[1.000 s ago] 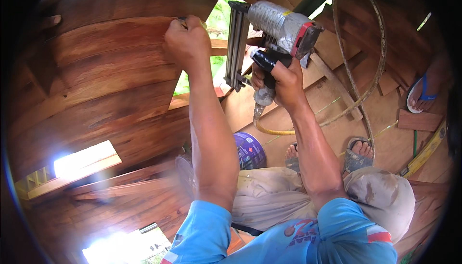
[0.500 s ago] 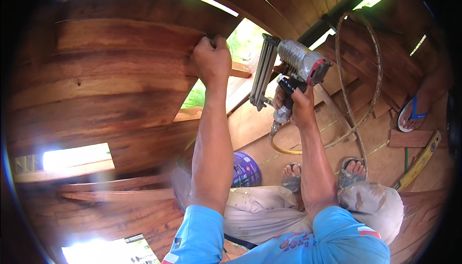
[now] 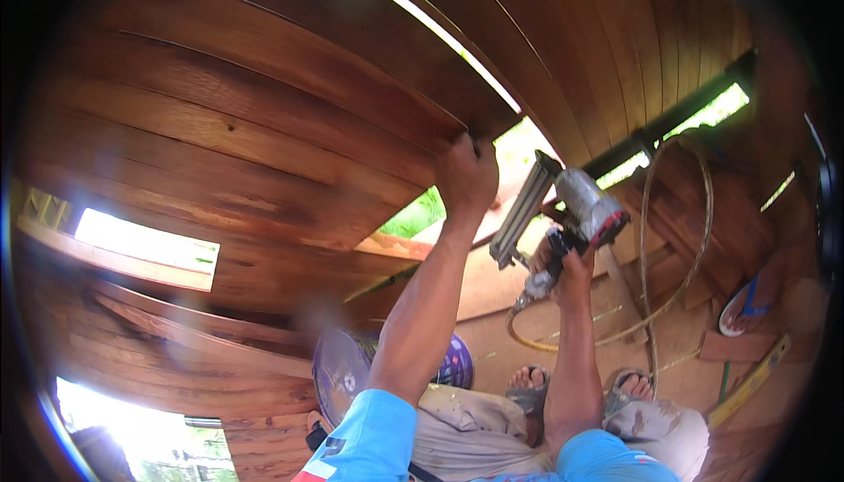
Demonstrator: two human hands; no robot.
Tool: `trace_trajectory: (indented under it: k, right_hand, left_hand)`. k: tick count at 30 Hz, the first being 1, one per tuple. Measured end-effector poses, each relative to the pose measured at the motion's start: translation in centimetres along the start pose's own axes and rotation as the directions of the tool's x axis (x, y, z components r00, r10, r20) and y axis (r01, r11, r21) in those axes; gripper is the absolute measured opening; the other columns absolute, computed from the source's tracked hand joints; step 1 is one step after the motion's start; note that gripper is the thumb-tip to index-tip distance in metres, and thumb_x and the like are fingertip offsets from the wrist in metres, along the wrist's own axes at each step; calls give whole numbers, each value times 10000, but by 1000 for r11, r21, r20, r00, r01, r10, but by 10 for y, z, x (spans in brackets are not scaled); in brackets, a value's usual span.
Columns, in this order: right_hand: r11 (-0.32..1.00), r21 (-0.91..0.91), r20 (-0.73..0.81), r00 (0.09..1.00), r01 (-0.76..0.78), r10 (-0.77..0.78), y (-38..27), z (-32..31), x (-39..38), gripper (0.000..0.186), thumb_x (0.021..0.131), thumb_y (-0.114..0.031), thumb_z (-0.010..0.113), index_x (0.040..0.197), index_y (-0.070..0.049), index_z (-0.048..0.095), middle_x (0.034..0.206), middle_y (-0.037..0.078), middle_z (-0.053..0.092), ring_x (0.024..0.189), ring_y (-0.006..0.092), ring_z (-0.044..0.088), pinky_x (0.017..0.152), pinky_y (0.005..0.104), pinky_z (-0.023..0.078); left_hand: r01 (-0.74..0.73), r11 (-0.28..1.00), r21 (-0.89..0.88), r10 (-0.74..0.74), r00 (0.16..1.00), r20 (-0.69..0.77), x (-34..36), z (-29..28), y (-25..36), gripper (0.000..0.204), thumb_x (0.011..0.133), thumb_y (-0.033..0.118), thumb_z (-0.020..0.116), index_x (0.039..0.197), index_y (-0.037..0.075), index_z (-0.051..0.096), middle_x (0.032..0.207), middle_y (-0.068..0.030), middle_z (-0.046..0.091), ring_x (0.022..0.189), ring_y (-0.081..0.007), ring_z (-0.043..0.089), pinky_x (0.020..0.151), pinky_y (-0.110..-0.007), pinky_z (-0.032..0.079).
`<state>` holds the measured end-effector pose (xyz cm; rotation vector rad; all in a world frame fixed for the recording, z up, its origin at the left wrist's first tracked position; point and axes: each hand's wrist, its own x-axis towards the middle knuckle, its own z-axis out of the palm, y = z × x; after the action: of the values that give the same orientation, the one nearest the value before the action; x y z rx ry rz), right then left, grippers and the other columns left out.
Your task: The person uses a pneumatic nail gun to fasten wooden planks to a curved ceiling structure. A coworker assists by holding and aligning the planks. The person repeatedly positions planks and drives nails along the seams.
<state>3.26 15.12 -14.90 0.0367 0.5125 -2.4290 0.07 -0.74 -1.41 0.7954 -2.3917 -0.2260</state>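
From the left, I see rigid brown planks (image 3: 229, 130) with long dark seams and, at their end, my left hand (image 3: 466, 174) curled nearly into a fist; I can't tell what, if anything, it grips. Right of it sits the nail gun (image 3: 587, 202), scuffed silvery metal with a long straight magazine (image 3: 525, 209). I judge it heavy, stiff and top-weighted, best taken by the black handle, where my right hand (image 3: 573, 271) is wrapped. Farther right, the looped hose (image 3: 709, 209) looks springy and may tug.
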Motion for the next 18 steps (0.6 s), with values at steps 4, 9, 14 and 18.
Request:
trace_trajectory:
  k: [4,9,14,18]
  right_hand:
    - [998,19,44,997,65,-65,-5,-4,3,401,930,-202,686,1243,20,569,674,45,525,536,151,517,519,333,471]
    - [996,10,29,996,83,-83,-6,-10,8,432,964,-206,673,1323,10,569,685,38,522,544,161,518,518,329,455]
    - [991,-52,-28,992,121,-123,-8,-7,-2,441,986,-203,630,1370,-4,547,693,28,532,549,145,519,520,313,456]
    - [989,-138,-131,988,62,-80,-26,13,-26,426,1018,-226,576,1393,-27,536,707,19,520,548,131,488,519,306,444]
  left_hand:
    - [47,972,-229,-70,994,-90,-5,9,6,286,917,226,601,812,-39,613,739,-269,625,707,-470,633,635,-485,477]
    - [-72,986,-149,62,996,-69,-5,12,-15,298,940,207,614,777,-32,546,674,-248,585,642,-452,616,594,-495,454]
    - [62,980,-191,-69,997,-26,-31,29,-9,254,952,220,604,830,-4,598,714,-245,630,681,-447,655,609,-520,492]
    - [114,983,-143,-91,984,155,-81,29,1,283,995,246,554,815,36,616,672,-241,659,628,-463,664,599,-576,527]
